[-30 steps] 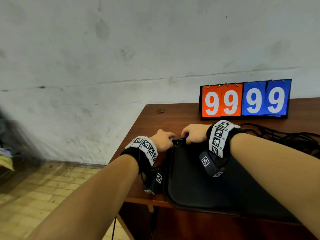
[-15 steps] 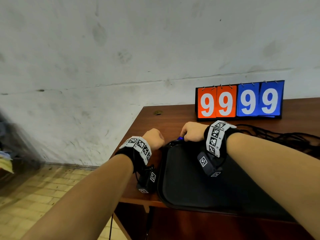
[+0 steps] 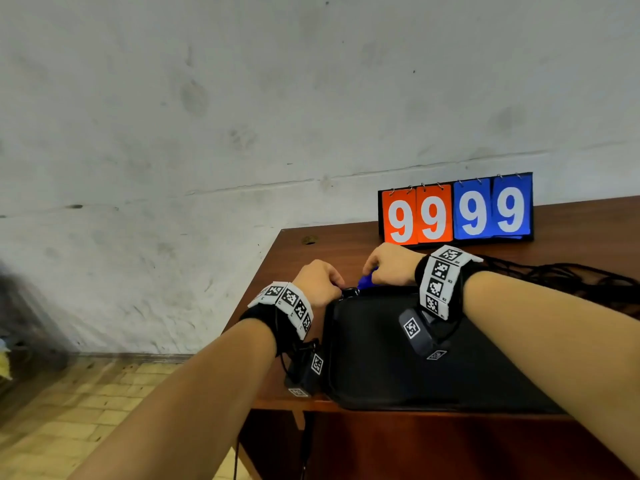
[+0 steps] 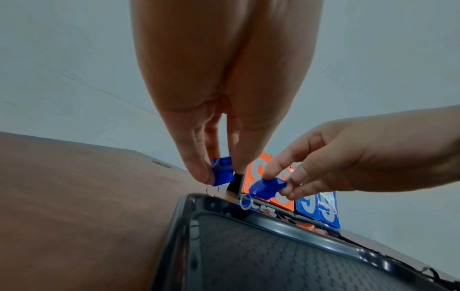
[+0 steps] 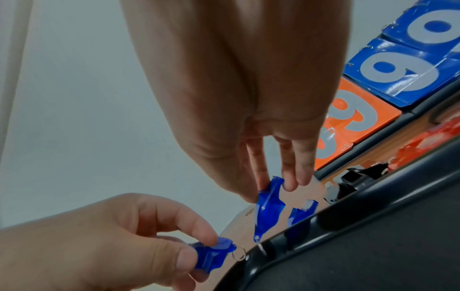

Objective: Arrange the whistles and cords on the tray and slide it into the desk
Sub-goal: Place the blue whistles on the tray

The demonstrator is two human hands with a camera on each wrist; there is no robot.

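A grey, stained wall fills the far side, with tiled floor at the lower left. The brown wooden counter stands against that wall. On it, at the near edge, lies a black tray with a raised rim and a textured floor. At the far side of the counter stands a flip scoreboard, two orange cards and two blue ones, each showing 9. To the right of the tray, a tangle of black cords lies on the counter.

Both hands meet over the tray's far left corner. The left hand pinches a blue whistle between thumb and fingertips, a small metal ring hanging under it just above the counter beside the tray's rim. The right hand pinches a second blue whistle between thumb and fingers, its ring close to the tray's far rim. In the right wrist view another blue whistle shows just beyond that rim, with a black piece and something orange-red further right along the rim; what these are I cannot tell.
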